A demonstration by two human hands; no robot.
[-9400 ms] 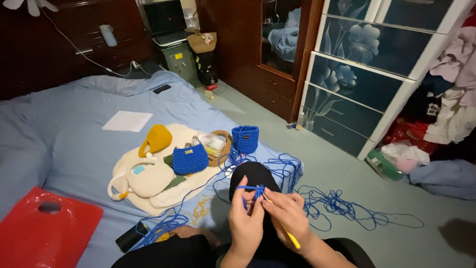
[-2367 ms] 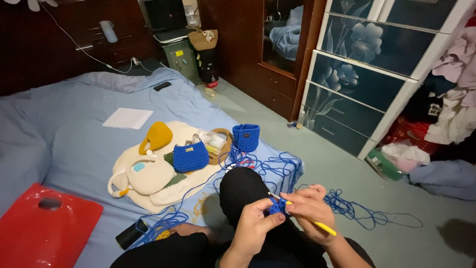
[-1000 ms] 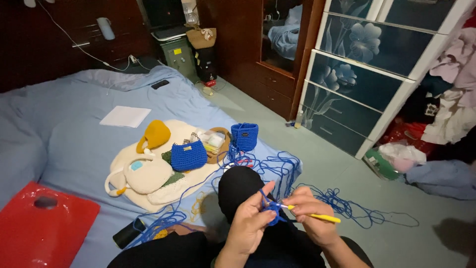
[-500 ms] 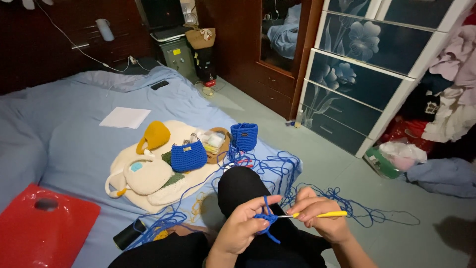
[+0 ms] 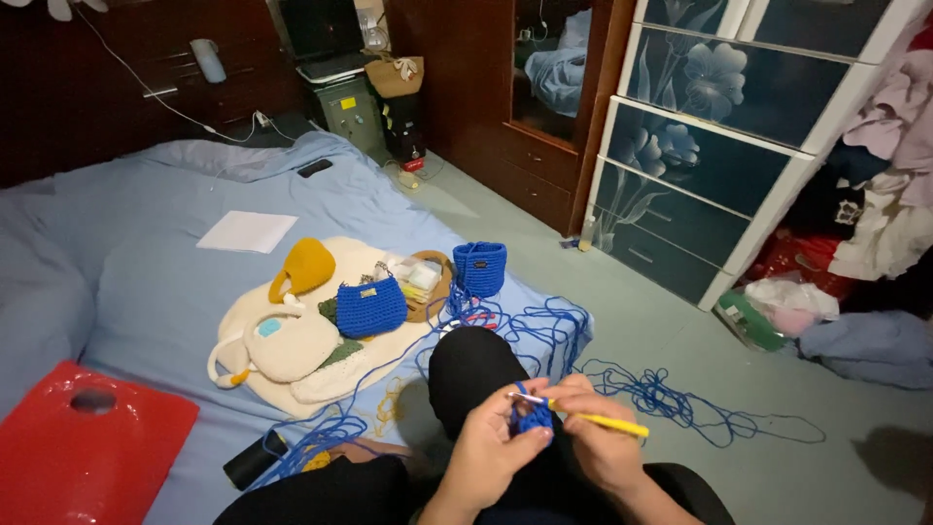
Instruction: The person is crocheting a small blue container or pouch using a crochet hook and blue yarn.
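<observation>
In the head view, the left hand (image 5: 491, 452) pinches a small blue crochet piece (image 5: 534, 418) between thumb and fingers, so its grip is pressed together on the work. The right hand (image 5: 595, 442) closes its grip around a yellow crochet hook (image 5: 593, 419), whose metal tip points left into the piece. The piece sits between the two hands, just in front of the person's black knee (image 5: 473, 365).

From the piece, blue yarn (image 5: 661, 399) runs down to the green floor and lies there in loose tangled loops to the right of the knee. More of the yarn lies to the left of the knee, on the blue bedsheet (image 5: 146, 282). Beyond the knee stands a small blue crochet basket (image 5: 480, 267), and left of it a blue crochet bag (image 5: 370, 307), a yellow crochet bag (image 5: 303, 267) and a cream bag (image 5: 289, 345) rest on a cream cloth. A red stool (image 5: 87, 452) lies far to the left of the knee.

To make the stitch well, I judge that the left hand should hold the piece firm near the hook tip. The yarn should feed with even tension, and the loose loops should be kept from knotting.
</observation>
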